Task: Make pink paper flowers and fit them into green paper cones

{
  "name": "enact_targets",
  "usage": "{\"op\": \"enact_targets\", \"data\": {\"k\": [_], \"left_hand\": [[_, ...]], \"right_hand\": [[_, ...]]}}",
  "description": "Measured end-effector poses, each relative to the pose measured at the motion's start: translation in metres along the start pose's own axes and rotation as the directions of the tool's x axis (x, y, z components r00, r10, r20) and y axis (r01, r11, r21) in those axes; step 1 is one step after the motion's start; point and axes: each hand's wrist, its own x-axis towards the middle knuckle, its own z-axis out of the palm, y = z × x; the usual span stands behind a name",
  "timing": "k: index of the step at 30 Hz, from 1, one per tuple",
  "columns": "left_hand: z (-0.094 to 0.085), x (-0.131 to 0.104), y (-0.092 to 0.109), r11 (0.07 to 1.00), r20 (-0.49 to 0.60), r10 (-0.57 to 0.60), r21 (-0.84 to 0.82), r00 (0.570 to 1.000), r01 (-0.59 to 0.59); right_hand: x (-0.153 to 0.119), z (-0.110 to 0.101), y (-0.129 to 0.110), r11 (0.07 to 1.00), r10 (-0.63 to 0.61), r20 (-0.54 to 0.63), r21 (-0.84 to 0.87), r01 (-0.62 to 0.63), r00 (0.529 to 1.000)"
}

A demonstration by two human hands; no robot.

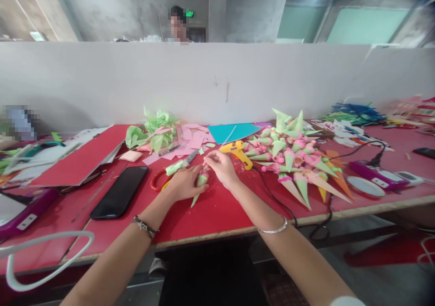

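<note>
My left hand (186, 182) is closed round a small green and pink paper cone (203, 178), its green tip pointing down toward the table's front edge. Just above and to the right, my right hand (220, 166) has thumb and fingertips pinched together near the cone's pink end. Whatever sits in that pinch is too small to make out. Scissors (159, 179) with red-orange handles lie beside my left hand, partly covered by it. Behind my right hand rests a yellow glue gun (237, 151), its black cord running toward the table's front edge.
Many green, pink and orange paper cones (292, 156) are heaped at the right. A black phone (119, 192) and red board (81, 156) lie left. Pink paper pieces (193, 138) and green tissue (156, 131) are at the back, before a white partition (152, 79). Someone sits beyond it.
</note>
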Motion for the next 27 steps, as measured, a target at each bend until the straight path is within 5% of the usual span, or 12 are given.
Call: {"op": "enact_targets", "data": {"k": [5, 13, 21, 27], "left_hand": [[0.006, 0.001, -0.006, 0.979, -0.006, -0.029, -0.200, 1.000, 0.028], [0.010, 0.009, -0.013, 0.859, -0.174, -0.287, -0.481, 0.942, 0.173], [0.017, 0.012, -0.015, 0.582, -0.118, -0.300, -0.809, 0.947, 0.083], [0.013, 0.010, -0.009, 0.482, -0.056, -0.269, -0.872, 0.962, 0.084]], "right_hand": [[0.000, -0.003, -0.001, 0.996, -0.043, 0.011, -0.076, 0.044, 0.999], [0.002, -0.001, 0.002, 0.998, -0.007, -0.009, 0.057, 0.008, 1.000], [0.002, -0.004, -0.001, 0.997, -0.054, -0.018, -0.054, 0.052, 0.998], [0.000, -0.001, -0.003, 0.985, -0.134, 0.080, -0.100, 0.142, 0.988]]}}
